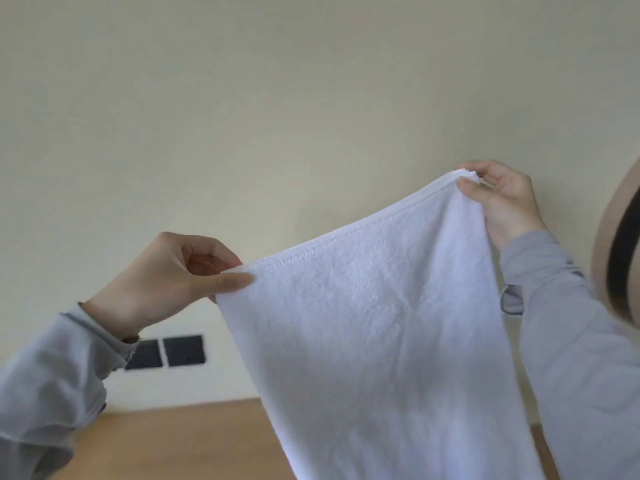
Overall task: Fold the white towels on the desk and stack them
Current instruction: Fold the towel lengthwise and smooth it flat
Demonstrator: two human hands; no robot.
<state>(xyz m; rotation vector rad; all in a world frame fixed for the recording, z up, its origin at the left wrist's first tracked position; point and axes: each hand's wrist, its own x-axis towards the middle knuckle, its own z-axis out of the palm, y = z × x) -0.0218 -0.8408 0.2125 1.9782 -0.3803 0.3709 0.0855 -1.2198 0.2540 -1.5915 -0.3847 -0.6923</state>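
Note:
A white towel [381, 323] hangs in the air in front of me, held up by its top edge. My left hand [173, 278] pinches the top left corner between thumb and fingers. My right hand [502, 199] pinches the top right corner, higher than the left, so the top hem slopes up to the right. The towel drops down past the bottom of the frame and hides much of the wooden desk [180, 441] below it. Both arms wear grey sleeves.
A pale cream wall fills the background. Two dark wall sockets [166, 351] sit low on it, just above the desk's back edge. At the far right edge a blurred beige and black shape [620, 265] intrudes, close to the camera.

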